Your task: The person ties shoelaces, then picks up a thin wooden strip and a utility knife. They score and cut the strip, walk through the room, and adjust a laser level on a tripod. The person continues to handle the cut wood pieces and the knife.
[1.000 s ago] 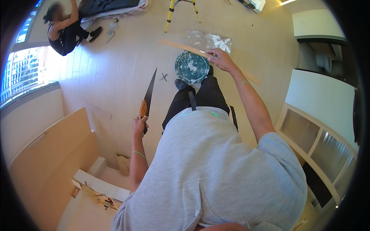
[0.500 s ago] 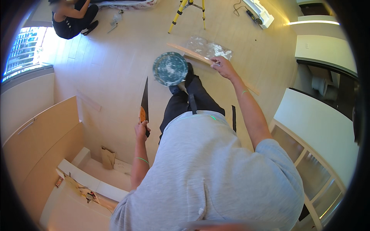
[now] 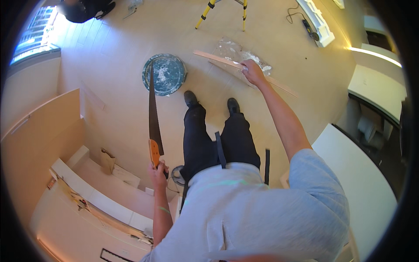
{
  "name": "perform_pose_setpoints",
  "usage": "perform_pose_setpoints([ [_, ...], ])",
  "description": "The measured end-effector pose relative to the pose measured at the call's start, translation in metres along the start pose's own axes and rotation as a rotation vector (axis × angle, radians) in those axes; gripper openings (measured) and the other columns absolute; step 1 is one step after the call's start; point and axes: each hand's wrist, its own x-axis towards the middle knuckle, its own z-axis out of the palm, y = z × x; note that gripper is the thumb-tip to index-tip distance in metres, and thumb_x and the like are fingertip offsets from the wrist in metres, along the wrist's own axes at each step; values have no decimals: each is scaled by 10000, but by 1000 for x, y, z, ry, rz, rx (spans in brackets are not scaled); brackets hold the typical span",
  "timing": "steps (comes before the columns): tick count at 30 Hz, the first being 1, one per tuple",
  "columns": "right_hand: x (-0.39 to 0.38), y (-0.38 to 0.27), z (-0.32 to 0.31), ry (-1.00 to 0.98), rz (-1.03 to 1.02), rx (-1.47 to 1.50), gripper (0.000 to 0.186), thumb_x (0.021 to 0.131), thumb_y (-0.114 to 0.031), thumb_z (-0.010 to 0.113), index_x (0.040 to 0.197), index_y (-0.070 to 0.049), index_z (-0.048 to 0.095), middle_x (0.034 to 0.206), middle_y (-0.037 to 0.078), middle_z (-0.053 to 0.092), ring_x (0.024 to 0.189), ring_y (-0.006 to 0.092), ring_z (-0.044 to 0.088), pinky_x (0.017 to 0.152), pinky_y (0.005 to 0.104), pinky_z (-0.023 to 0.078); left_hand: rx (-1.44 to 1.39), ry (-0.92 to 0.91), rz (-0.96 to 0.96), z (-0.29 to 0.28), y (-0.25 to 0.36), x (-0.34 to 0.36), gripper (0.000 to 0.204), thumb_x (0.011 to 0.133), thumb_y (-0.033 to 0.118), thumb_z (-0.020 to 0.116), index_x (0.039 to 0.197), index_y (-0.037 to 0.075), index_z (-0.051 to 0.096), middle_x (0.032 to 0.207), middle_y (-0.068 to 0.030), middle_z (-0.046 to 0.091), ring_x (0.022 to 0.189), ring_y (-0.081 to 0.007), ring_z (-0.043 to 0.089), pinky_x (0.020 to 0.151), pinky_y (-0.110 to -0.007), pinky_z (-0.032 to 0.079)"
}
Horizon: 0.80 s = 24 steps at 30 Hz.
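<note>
My left hand (image 3: 159, 172) is closed around the handle of a handsaw (image 3: 153, 118) with an orange grip. Its long blade points forward, the tip overlapping a green, white-splattered bucket (image 3: 166, 75) on the floor. Out to the right, my right hand (image 3: 253, 73) grips a long, thin wooden strip (image 3: 214, 56). One end of the strip reaches left toward the bucket; the other runs back past my forearm. Beneath the strip lies a clear plastic sheet (image 3: 229, 47) with white bits on it.
A yellow tripod (image 3: 205, 16) stands ahead. At the upper right, a corded tool (image 3: 310, 31) lies beside a long white piece (image 3: 321, 26). Another person (image 3: 83, 11) is at the far left. Wooden panels (image 3: 46, 126) stand left, a white counter (image 3: 349, 170) right.
The bucket now appears left of my feet, which are apart on the floor. The saw tip has come over the bucket in view. Both hands keep their hold on the saw and the strip.
</note>
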Motion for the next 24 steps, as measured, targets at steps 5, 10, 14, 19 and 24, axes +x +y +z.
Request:
perform_pose_setpoints([
  [5, 72, 62, 85, -50, 23, -65, 323, 839, -119, 677, 1159, -91, 706, 1093, 163, 650, 1045, 380, 625, 913, 467, 509, 10, 14, -26, 121, -29, -5, 136, 915, 121, 698, 903, 52, 581, 684, -31, 583, 588, -99, 545, 566, -266, 454],
  [10, 128, 101, 163, 34, -15, -113, 294, 860, -112, 658, 1149, -106, 711, 1108, 137, 648, 1063, 361, 619, 901, 467, 508, 282, -95, 168, 225, -81, 110, 168, 952, 168, 688, 916, 40, 586, 691, -16, 574, 591, -88, 537, 550, -249, 433],
  [14, 160, 139, 225, 167, -91, -168, 288, 871, -124, 659, 1154, -123, 708, 1105, 125, 648, 1067, 358, 615, 894, 475, 503, 322, -62, 442, 299, -152, 227, 296, 987, 263, 676, 825, 40, 569, 626, 2, 536, 553, -81, 512, 514, -271, 411],
  [19, 173, 170, 257, 215, -194, -205, 310, 866, -139, 675, 1176, -133, 694, 1151, 108, 636, 1102, 343, 594, 923, 485, 475, 222, -27, 495, 355, -202, 312, 375, 987, 347, 691, 802, 47, 563, 598, -3, 520, 532, -83, 493, 499, -278, 399],
  [24, 162, 177, 277, 321, -205, -214, 349, 856, -149, 690, 1204, -124, 673, 1207, 83, 624, 1183, 303, 564, 959, 497, 443, 120, -5, 487, 381, -238, 342, 423, 956, 370, 724, 786, 14, 572, 604, -87, 507, 560, -189, 474, 534, -368, 394],
])
